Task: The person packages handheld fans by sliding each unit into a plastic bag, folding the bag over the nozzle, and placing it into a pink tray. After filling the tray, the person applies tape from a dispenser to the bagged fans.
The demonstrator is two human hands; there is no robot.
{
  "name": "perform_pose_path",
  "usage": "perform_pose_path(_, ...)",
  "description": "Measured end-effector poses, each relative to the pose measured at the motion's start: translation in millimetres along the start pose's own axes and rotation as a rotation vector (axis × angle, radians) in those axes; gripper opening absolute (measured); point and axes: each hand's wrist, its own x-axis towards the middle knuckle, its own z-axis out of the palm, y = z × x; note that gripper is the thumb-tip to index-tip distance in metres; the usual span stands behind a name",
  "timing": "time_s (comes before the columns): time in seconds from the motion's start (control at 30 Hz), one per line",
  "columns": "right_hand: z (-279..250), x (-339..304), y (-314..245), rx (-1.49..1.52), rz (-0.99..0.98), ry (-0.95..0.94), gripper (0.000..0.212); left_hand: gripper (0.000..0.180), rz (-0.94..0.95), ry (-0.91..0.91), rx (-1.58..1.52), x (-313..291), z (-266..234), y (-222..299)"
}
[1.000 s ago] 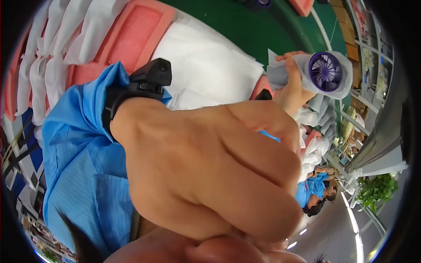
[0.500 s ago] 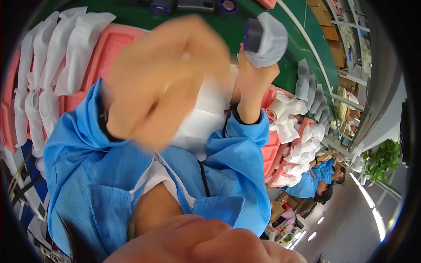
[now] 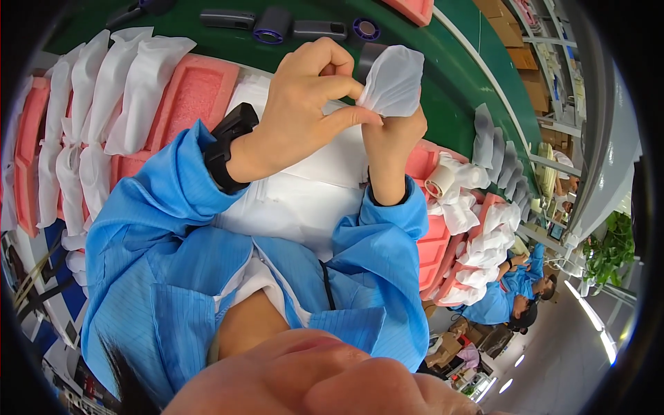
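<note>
A dark grey hair dryer head [image 3: 370, 61] pokes out of a thin, translucent white bag [image 3: 395, 81] at the upper middle. My right hand [image 3: 395, 138] is closed round the bagged dryer from below, its grip partly hidden by the bag. The thumb and forefinger of my left hand [image 3: 301, 107] pinch the bag's lower left edge. Beneath both hands lies a stack of white sheets or bags [image 3: 297, 200].
Pink foam trays [image 3: 197, 93] with white-wrapped items [image 3: 149, 90] stand at left. Other pink trays [image 3: 432, 259] hold wrapped pieces at right. Bare hair dryers [image 3: 271, 26] lie on the green table [image 3: 456, 76]. Grey sleeves [image 3: 482, 135] line its right side. Blue-clad people [image 3: 498, 301] work further right.
My left hand, blurred earlier, has moved to the bag and now pinches its edge. The bagged dryer has shifted left and slightly down in my right hand. More dryers show at the far side.
</note>
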Motion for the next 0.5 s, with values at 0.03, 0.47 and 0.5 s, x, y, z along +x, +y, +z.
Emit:
perform_pose_path(0.03, 0, 0, 1, 0.174, 0.076, -0.073, 0.026, 0.021, 0.011, 0.017, 0.04, 5, -4, -1)
perform_pose_path(0.47, -49, 14, 25, 0.888, 0.31, -0.885, 0.039, 0.019, -0.548, -0.165, -0.583, 25, -27, -23)
perform_pose_path(0.5, -51, 15, 30, 0.852, 0.214, -0.895, 0.039, 0.02, -0.586, -0.19, -0.651, 26, -28, -24)
